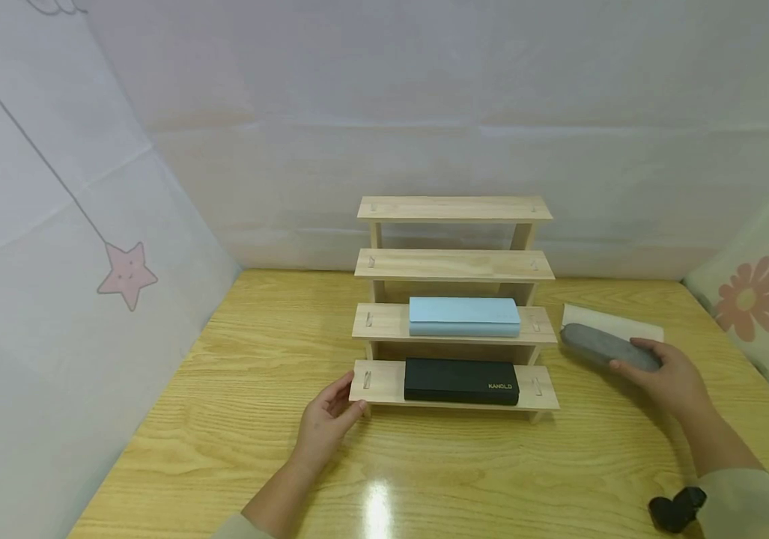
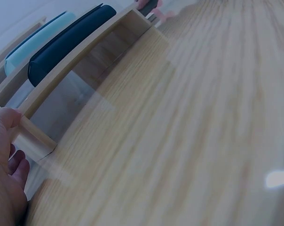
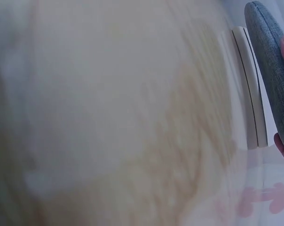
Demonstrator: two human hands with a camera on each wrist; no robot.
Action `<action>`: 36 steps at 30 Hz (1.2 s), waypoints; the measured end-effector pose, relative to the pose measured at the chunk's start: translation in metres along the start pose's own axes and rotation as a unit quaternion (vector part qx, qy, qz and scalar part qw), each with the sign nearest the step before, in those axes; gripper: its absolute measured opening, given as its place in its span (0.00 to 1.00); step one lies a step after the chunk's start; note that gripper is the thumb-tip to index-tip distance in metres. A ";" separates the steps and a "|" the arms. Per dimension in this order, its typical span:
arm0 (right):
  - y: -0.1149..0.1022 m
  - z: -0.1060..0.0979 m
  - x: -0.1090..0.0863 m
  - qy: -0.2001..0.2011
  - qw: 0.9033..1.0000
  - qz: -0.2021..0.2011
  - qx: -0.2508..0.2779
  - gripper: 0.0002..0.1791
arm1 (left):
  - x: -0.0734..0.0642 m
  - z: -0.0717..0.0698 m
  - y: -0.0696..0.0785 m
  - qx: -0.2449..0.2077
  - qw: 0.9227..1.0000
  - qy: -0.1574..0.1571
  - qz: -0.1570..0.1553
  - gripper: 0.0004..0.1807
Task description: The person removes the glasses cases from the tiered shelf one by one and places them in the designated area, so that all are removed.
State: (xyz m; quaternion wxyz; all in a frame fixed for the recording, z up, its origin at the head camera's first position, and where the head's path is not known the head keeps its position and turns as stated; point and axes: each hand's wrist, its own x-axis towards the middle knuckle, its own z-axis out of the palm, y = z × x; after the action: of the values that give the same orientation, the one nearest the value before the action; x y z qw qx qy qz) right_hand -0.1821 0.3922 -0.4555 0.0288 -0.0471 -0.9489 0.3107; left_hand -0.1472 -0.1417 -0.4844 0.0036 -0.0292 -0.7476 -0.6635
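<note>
A four-tier wooden step rack (image 1: 454, 263) stands on the table. My left hand (image 1: 327, 419) grips the left end of its lowest tier, thumb at the front corner; in the left wrist view the thumb (image 2: 10, 116) touches the wood and the other fingers curl below. A black glasses case (image 1: 460, 380) marked KANGLD lies on the lowest tier, a light blue glasses case (image 1: 463, 317) on the tier above. To the right of the rack, my right hand (image 1: 670, 378) holds a grey fabric glasses case (image 1: 606, 348) between thumb and fingers, above a cream case (image 1: 616, 320).
The two upper tiers hold nothing. A small black object (image 1: 677, 509) shows by the right sleeve. The wooden table (image 1: 236, 449) meets pale printed cloth walls (image 1: 451, 90) at the back and both sides.
</note>
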 end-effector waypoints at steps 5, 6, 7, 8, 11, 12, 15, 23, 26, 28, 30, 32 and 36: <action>0.000 0.003 -0.001 0.000 1.000 -0.002 0.000 0.45 | 0.000 0.000 0.000 -0.008 1.000 -0.002 -0.001 0.32; 0.001 0.003 -0.001 -0.002 1.000 -0.002 0.000 0.45 | 0.000 0.000 -0.001 -0.009 1.000 -0.003 0.000 0.32; 0.001 0.003 -0.001 -0.002 1.000 -0.003 -0.002 0.45 | 0.000 0.000 -0.001 -0.010 1.000 -0.003 0.000 0.32; 0.001 0.003 -0.001 -0.004 1.000 -0.003 -0.001 0.45 | 0.000 0.000 -0.001 -0.010 1.000 -0.003 0.001 0.32; 0.002 0.004 -0.001 -0.007 1.000 -0.004 -0.004 0.45 | 0.000 0.000 -0.001 -0.011 1.000 -0.002 0.002 0.32; 0.002 0.004 -0.001 -0.008 1.000 -0.004 -0.004 0.45 | 0.000 0.000 -0.001 -0.011 1.000 -0.002 0.002 0.32; 0.002 0.005 -0.001 -0.009 1.000 -0.005 -0.005 0.45 | 0.000 0.000 -0.001 -0.011 1.000 -0.002 0.004 0.31; 0.006 0.007 0.001 -0.013 1.000 -0.008 -0.009 0.46 | 0.000 0.001 -0.001 -0.010 1.000 0.000 0.003 0.31; 0.007 0.008 0.002 -0.013 1.000 -0.013 -0.011 0.45 | 0.000 0.001 -0.001 -0.009 1.000 0.000 0.003 0.31; 0.008 0.009 0.002 -0.012 1.000 -0.021 -0.012 0.45 | 0.000 0.000 -0.001 -0.008 1.000 0.000 0.003 0.31; 0.008 0.009 0.002 -0.009 0.999 -0.031 -0.013 0.44 | 0.000 0.000 -0.001 -0.009 1.000 -0.001 0.003 0.31; 0.009 0.010 0.002 -0.007 0.999 -0.040 -0.015 0.44 | 0.000 0.000 -0.001 -0.009 1.000 -0.002 0.002 0.31; 0.010 0.011 0.003 -0.006 0.999 -0.043 -0.015 0.44 | 0.000 0.000 -0.001 -0.010 1.000 -0.004 0.002 0.31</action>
State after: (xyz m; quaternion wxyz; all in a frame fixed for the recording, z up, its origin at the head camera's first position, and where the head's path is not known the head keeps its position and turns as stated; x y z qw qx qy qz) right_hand -0.1854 0.3946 -0.4700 0.0358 -0.0053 -0.9548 0.2950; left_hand -0.1475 -0.1415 -0.4855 0.0022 -0.0333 -0.7407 -0.6710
